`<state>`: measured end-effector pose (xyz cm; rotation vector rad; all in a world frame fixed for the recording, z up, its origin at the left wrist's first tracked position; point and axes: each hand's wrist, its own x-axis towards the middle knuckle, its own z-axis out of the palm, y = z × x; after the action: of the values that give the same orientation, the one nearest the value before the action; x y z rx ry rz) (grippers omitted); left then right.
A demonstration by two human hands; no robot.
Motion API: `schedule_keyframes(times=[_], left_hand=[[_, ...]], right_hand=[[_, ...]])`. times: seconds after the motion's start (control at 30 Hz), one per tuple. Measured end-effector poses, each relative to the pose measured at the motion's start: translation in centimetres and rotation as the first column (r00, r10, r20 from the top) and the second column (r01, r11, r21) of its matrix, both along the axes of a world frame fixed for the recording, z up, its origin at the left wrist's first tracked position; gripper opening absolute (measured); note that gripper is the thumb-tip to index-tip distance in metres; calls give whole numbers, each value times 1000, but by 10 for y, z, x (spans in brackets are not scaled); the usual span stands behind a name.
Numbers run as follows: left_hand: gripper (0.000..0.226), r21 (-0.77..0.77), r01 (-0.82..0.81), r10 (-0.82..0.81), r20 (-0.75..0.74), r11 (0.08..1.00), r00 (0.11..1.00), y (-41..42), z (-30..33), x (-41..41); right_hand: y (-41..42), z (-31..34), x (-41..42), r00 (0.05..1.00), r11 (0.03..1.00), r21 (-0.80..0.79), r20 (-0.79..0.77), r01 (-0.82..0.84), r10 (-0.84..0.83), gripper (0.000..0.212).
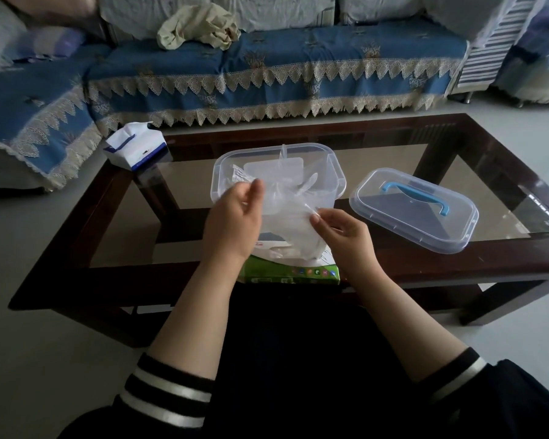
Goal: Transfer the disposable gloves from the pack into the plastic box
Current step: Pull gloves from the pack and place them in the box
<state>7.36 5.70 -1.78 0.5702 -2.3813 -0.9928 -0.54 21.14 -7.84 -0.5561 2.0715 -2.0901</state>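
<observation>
Now: left hand (235, 213) and right hand (342, 231) each pinch one clear glove (285, 213) above the pack (293, 272), just before the open plastic box (277, 172). Advice: lift clear, lower flat inside.

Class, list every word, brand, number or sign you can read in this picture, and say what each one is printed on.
None can be read.
Glove pack: small coloured icons and red print, too blurred to read.
Tissue pack: a small dark mark, too small to read.
Plastic box and lid: no print visible.
</observation>
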Motion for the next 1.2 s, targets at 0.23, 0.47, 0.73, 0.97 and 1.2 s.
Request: schedule_keyframes(times=[0.23,0.47,0.73,0.97,1.2], left_hand=[[21,7,158,-157,130,987,979,16,-5,-29],[25,-321,152,-154,17,935,988,11,-18,-28],[17,-605,146,-159,32,783,987,-2,-16,-23],[16,-650,86,-128,-18,755,992,-3,-12,-25],[18,-498,-74,-44,-221,864,974,-5,-7,-23]], right_hand=[[-1,-5,2,990,956,284,-88,-77,106,34],[9,-24,-5,925,716,656,-69,-240,373,93],[9,-31,-8,931,672,712,-69,-206,359,88],[8,-29,-9,931,641,744,-76,-186,357,92],[10,-27,-8,935,642,747,-84,-170,346,88]])
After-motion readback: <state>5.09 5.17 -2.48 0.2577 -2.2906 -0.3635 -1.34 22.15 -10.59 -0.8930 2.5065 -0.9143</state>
